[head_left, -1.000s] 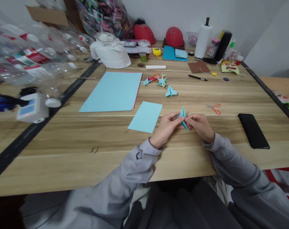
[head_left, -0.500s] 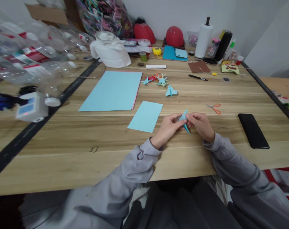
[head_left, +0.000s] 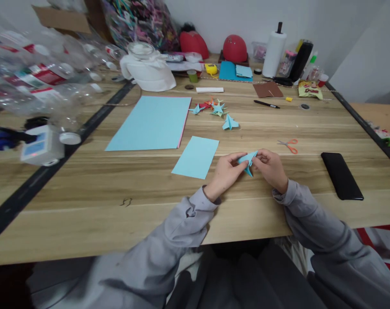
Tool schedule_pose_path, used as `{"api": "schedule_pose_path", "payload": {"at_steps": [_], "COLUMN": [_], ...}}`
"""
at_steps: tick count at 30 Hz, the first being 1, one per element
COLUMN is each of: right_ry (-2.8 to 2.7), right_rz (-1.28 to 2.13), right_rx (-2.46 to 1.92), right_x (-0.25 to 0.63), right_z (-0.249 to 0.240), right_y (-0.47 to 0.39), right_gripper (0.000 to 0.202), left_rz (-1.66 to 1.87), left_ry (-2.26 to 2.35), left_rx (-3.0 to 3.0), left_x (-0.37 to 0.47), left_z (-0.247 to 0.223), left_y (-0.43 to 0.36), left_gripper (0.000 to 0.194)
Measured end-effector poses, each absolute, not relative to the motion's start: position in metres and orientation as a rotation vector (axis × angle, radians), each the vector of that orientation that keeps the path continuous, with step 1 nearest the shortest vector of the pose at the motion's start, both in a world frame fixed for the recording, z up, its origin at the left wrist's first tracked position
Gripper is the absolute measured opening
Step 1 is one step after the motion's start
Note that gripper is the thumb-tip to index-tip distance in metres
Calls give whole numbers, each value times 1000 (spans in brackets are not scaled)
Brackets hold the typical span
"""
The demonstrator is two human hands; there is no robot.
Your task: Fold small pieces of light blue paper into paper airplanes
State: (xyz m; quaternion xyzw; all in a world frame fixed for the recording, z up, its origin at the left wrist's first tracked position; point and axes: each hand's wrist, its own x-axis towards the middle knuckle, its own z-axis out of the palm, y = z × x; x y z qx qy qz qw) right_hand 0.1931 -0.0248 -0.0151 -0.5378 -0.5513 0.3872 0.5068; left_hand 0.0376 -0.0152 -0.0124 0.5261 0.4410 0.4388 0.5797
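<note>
A small piece of folded light blue paper (head_left: 248,159) is held just above the table between both my hands. My left hand (head_left: 226,169) pinches its left side, thumb in front and fingers behind. My right hand (head_left: 269,167) is closed on its right edge between thumb and fingertips. Part of the paper is hidden by the fingers; one point sticks out below. Left of my hands lies a flat blue paper sheet (head_left: 196,157). Beyond them rests a folded blue paper plane (head_left: 230,123), close to a small pile of colourful folded paper figures (head_left: 217,107).
A stack of large blue sheets (head_left: 151,122) lies at the left. Orange-handled scissors (head_left: 289,145) and a black phone (head_left: 341,176) are on the right, a black pen (head_left: 266,104) farther back. Plastic bottles (head_left: 47,77) crowd the far left; a paper towel roll (head_left: 274,53) stands behind.
The folded paper has turned between my fingers: its upper point now leans to the right, and more of its face shows. Both hands stay in nearly the same place.
</note>
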Motion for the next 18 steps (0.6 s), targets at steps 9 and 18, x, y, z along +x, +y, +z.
{"api": "schedule_pose_path", "payload": {"at_steps": [9,18], "right_ry": [-1427,-1544], "right_rz": [1000,663], "right_rx": [-1354,-1422], "right_x": [195,197], "right_z": [-20,-16], "right_y": [-22,-25], "right_gripper": [10,16], "left_rz": [1086,1005], "left_ry": [995,981], "left_rx": [1564,1312], "left_x": [38,38], "left_z": [-12,-17], "left_y": [-19,-16], "left_gripper": [42,53]}}
